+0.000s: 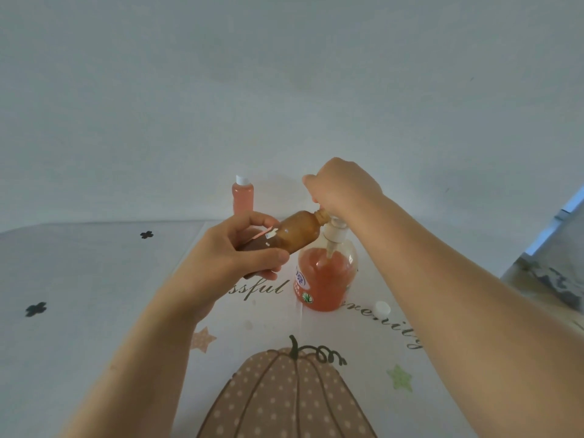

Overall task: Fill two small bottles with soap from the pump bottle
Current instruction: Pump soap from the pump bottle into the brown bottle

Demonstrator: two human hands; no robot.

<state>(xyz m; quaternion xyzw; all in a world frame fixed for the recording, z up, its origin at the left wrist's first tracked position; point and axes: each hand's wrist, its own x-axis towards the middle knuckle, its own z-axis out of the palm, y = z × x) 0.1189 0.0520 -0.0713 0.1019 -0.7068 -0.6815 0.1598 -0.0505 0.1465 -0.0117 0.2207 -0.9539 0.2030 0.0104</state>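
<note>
Brown bottle (292, 237) tips sideways above the table, neck at two o'clock meeting the pump bottle (325, 273) spout, my left hand (234, 257) wrapped round its light, slick, soap-filling body, right hand (343, 184) fisted down on the pump head.

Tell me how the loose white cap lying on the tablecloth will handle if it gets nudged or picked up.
The white cap looks small and thin-walled, so it is probably very light and would skid at a slight nudge. Being round, it may roll if tipped onto its edge. It lies close under the right forearm, which could easily knock it across the tablecloth.
</note>
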